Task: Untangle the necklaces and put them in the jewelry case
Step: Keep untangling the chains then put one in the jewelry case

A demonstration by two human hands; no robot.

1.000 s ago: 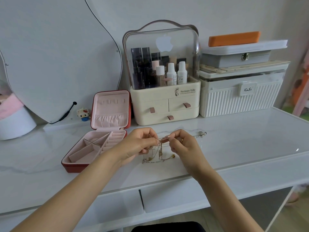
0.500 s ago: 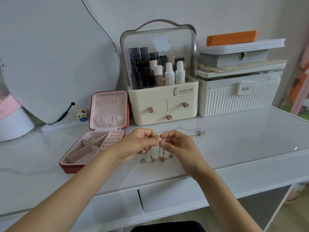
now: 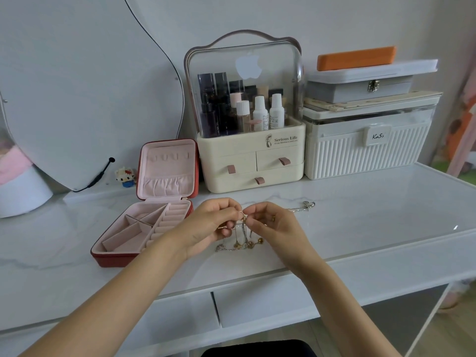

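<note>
Both hands pinch the necklaces [image 3: 240, 234] at one knot, left hand [image 3: 211, 225] and right hand [image 3: 274, 224] fingertip to fingertip, chains hanging straight down to the worktop [image 3: 360, 228], with the open case [image 3: 144, 228] just beside the left hand, the nearer one.

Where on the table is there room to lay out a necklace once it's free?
The widest bare patch is right of the right hand, in front of the white ribbed box. A smaller strip lies left of the jewelry case. It is crowded between the hands, where the tangled necklaces lie.
</note>
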